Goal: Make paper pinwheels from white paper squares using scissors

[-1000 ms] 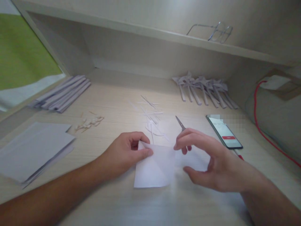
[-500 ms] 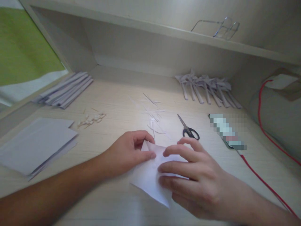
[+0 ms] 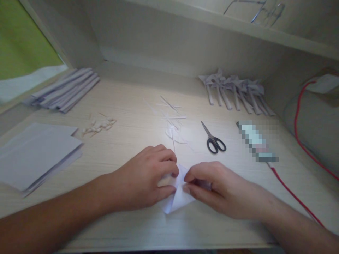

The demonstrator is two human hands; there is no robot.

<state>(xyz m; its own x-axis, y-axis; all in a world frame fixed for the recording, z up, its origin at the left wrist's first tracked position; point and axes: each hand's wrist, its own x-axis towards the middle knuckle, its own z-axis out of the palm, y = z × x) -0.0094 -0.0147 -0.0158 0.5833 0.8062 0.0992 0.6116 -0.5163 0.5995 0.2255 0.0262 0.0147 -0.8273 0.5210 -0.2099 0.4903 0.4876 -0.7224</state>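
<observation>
Near the desk's front edge, a white sheet of paper point(image 3: 181, 199) lies partly folded between my hands. My left hand point(image 3: 150, 180) is closed on its left side, thumb and fingertips pressing the paper. From the right, my right hand point(image 3: 217, 187) pinches a part of the sheet between thumb and forefinger. My fingers hide some of the folds. Just beyond the paper are thin white paper strips point(image 3: 172, 116), and black-handled scissors point(image 3: 213, 138) lie open-bladed or nearly shut, which I cannot tell, to the right.
Rolled paper tubes point(image 3: 66, 88) lie at the back left, with short white-tipped sticks point(image 3: 99, 126) and stacked paper sheets point(image 3: 39, 155) in front. Several paper pinwheels point(image 3: 235, 88) stand back right. A blurred-out phone point(image 3: 255, 141) with a red cable point(image 3: 291, 194) lies right, under a shelf point(image 3: 212, 24).
My right hand has gone from spread fingers over the sheet to a pinch on it. The paper's near corner has been folded inward. The view has tilted slightly downward.
</observation>
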